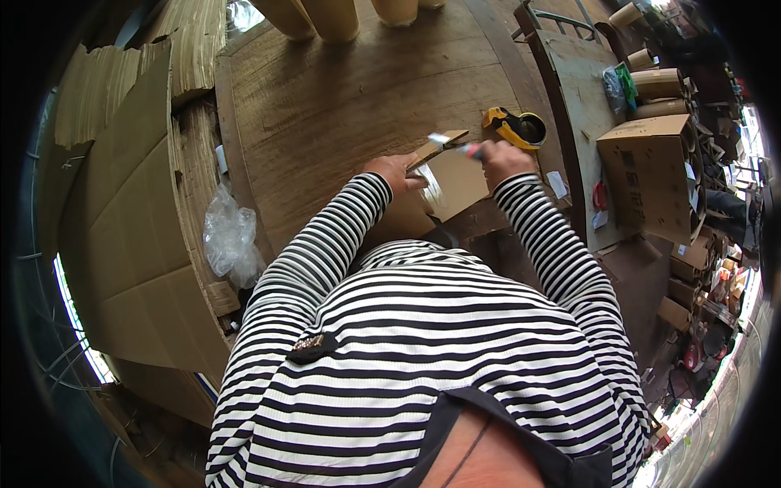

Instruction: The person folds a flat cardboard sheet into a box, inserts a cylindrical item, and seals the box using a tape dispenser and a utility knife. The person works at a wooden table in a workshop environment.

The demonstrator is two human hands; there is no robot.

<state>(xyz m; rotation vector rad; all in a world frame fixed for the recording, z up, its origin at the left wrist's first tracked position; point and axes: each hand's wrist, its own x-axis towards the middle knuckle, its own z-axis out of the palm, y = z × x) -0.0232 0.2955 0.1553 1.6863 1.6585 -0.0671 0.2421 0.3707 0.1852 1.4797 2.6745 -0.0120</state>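
A small cardboard box (462,178) lies on the wooden table in front of my body, with shiny clear tape on its near left part. My left hand (395,173) grips its left side, fingers by a raised cardboard flap (450,138). In my right hand (507,163) is a tool with a red and grey handle (471,150), probably a utility knife, blurred by motion. Its pale tip reaches over the raised flap; whether it touches the cardboard I cannot tell. Just beyond my right hand rests a yellow and black tape dispenser (511,129).
Several cardboard tubes (329,21) stand at the wooden table's (360,91) far edge. Stacked flat cardboard (134,213) and a clear plastic bag (230,235) are on the left. To the right, a large carton (647,177) sits on a side table (579,91).
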